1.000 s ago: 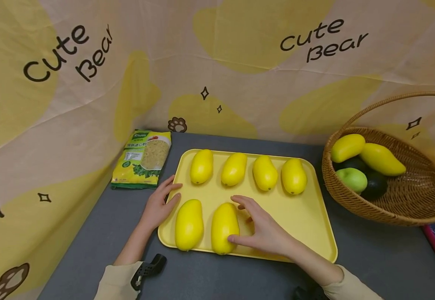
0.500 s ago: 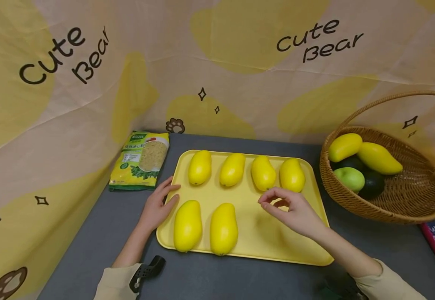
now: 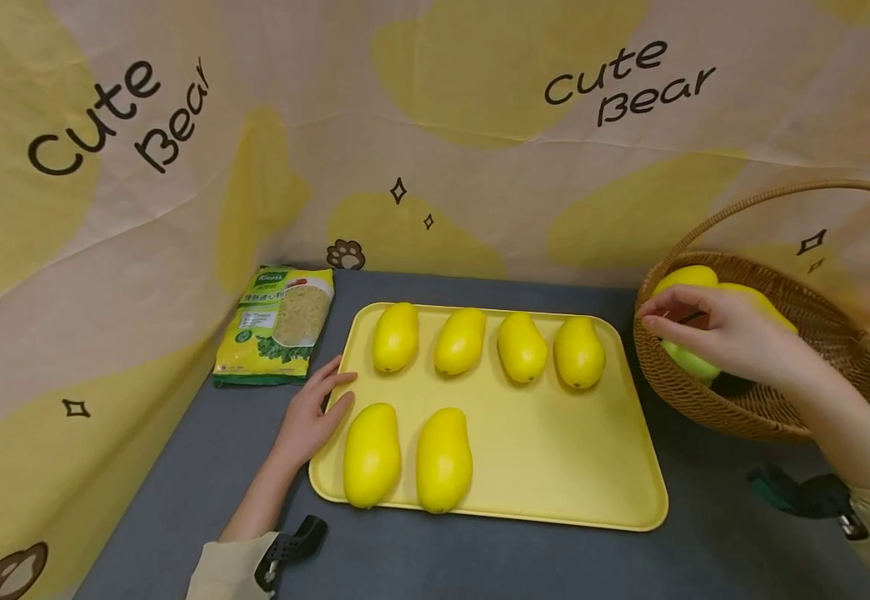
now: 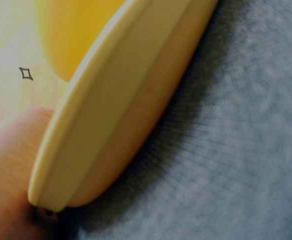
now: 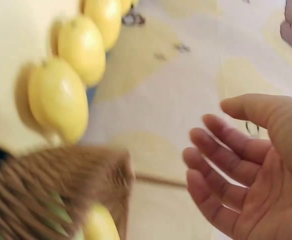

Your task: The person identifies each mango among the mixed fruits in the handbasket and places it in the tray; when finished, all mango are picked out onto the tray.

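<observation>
Mangoes (image 3: 580, 352) lie on a yellow tray (image 3: 555, 450) between the two hands, six in all: four in a far row and two in a near row, the leftmost of the pair just beside the left hand (image 3: 311, 421). That hand rests along the tray's left rim, fingers spread and fairly straight, gripping nothing.

To the right of the tray, the right hand (image 3: 738, 329) hangs over the basket (image 3: 690, 400) with nothing in its grasp, fingers loosely bent and thumb a little apart; how high it is, I cannot tell. Partly hidden by this hand, the basket holds two more mangoes (image 3: 686, 275), a green apple (image 3: 688, 362) and a dark fruit (image 3: 731, 385). Its handle (image 3: 817, 183) arches beyond the hand.

Left of the right hand come the basket's rim, a narrow strip of desk (image 3: 480, 558) and the tray's right rim. From there, bare tray surface stretches to the near pair. Beyond the left hand lies a food packet (image 3: 277, 325).
</observation>
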Motion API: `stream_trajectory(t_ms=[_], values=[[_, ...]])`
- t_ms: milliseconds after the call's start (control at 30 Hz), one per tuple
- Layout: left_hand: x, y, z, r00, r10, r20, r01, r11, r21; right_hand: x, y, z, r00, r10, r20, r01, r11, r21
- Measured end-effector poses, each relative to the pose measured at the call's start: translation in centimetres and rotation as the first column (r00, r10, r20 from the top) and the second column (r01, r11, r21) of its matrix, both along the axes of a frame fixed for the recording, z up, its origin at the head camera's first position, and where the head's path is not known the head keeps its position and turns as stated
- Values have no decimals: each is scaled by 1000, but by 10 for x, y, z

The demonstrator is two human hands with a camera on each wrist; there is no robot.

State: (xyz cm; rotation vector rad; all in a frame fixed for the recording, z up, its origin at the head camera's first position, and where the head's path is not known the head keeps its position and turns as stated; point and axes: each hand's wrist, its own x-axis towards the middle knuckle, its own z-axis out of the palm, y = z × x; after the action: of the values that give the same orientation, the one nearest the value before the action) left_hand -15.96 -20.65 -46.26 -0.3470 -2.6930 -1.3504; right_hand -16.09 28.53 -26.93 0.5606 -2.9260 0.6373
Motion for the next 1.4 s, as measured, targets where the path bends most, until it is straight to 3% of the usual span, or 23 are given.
stream_trajectory(t_ms=[167, 367, 500, 733, 1033, 1133, 1267, 1400], values=[[0, -1, -2, 1000, 5, -2, -5, 1000, 1, -29, 35, 12, 992, -94, 79, 80, 984, 159], [0, 0, -3, 1000, 8, -2, -8, 1000, 1, -60, 71, 0, 994, -80, 78, 57, 965, 257], [0, 0, -3, 1000, 10, -1, -10, 1000, 2, -75, 88, -4, 984, -103, 146, 54, 950, 308], [1, -2, -2, 1000, 12, 2, -12, 1000, -1, -94, 98, -14, 934, -186, 306, 115, 965, 236], [3, -2, -2, 1000, 12, -4, -12, 1000, -3, -105, 100, -29, 844, -206, 495, 135, 975, 175], [2, -1, -2, 1000, 10, -6, -10, 1000, -2, -106, 100, -32, 846, -198, 495, 148, 979, 140], [2, 0, 0, 1000, 7, -6, -7, 1000, 1, -106, 97, -34, 876, -158, 456, 160, 986, 34], [1, 0, 1, 1000, 6, -4, -6, 1000, 1, -105, 94, -34, 887, -149, 437, 177, 984, -23]])
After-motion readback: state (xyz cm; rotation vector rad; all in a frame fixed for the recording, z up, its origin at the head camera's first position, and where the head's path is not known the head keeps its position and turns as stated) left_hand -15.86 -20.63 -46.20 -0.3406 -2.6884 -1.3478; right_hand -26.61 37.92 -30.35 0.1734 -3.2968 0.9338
